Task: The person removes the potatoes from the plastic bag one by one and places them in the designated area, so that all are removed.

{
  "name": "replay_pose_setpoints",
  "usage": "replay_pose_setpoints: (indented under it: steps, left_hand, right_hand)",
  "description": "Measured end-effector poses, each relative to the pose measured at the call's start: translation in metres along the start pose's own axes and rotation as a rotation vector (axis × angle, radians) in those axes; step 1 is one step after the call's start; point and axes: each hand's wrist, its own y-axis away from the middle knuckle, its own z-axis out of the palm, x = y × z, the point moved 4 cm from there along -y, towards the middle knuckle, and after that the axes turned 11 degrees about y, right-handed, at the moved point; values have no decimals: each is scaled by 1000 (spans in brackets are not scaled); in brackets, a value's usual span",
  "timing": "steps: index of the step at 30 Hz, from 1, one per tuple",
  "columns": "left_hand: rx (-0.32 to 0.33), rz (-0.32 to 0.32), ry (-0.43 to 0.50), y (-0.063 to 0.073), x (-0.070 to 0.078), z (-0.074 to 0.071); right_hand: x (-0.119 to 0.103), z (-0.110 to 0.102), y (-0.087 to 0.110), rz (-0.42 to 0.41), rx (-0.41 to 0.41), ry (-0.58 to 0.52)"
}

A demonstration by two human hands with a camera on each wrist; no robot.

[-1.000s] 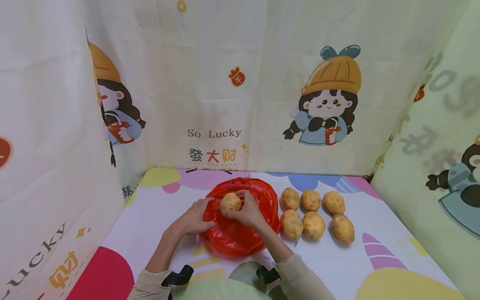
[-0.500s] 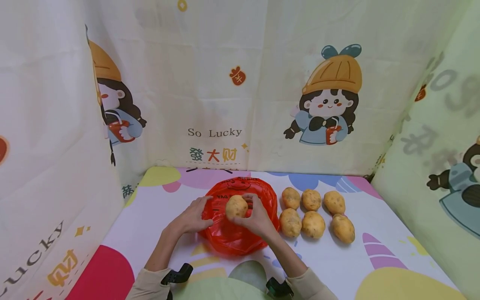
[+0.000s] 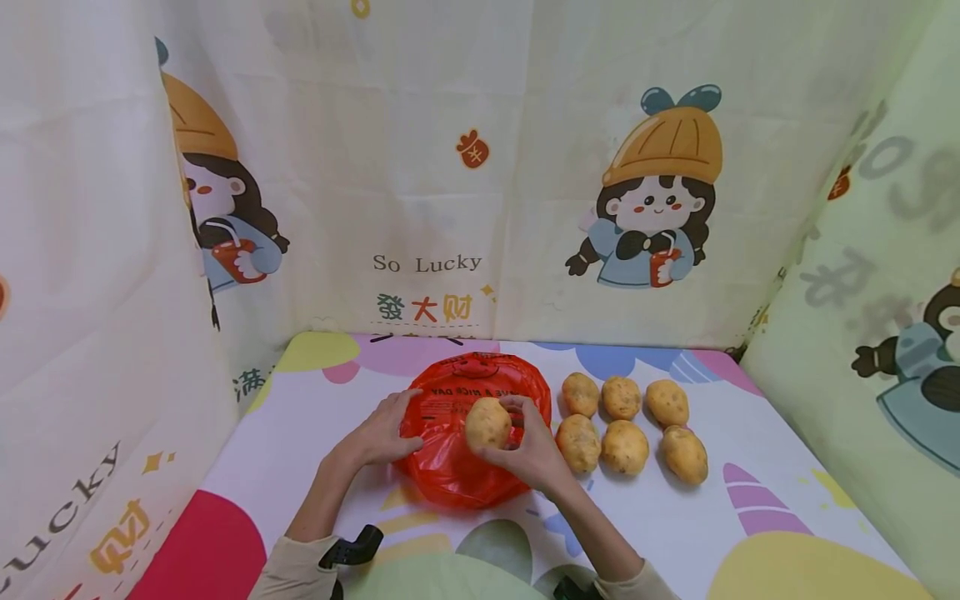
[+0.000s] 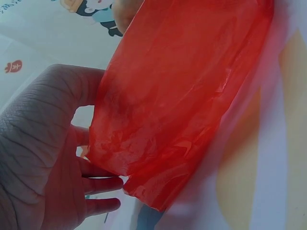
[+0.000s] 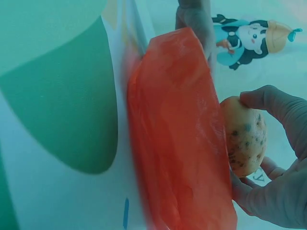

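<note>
In the head view, my right hand (image 3: 531,446) grips a potato (image 3: 487,423) between thumb and fingers. The potato overlaps the mouth of a red plastic bag (image 3: 450,487). In the right wrist view this potato (image 5: 247,139) shows dark spots and is level with the bag's rim (image 5: 216,103). My left hand (image 3: 384,433) is at the bag's left rim, thumb and fingers spread apart along it. The left wrist view shows that hand (image 4: 53,139) with its thumb passing behind the bag's edge (image 4: 98,110) and its lower fingers extended beside the red film.
To the right of the bag, several potatoes (image 3: 626,448) lie in two rows on a table with a colourful patterned cover (image 3: 750,454). A printed cream cloth (image 3: 525,208) hangs at the back and both sides. Each wrist carries a black camera mount (image 3: 358,548).
My right hand has moved right and nearer the body, carrying the potato across the bag's mouth. The left hand has stayed at the rim. The other potatoes lie as before.
</note>
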Motion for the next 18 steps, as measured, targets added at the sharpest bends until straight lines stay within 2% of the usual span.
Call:
replay_pose_setpoints:
  steps: [18]
  left_hand:
    - [2,1,3,-1,0,0]
  right_hand:
    - [6,-19,16,16,30,9]
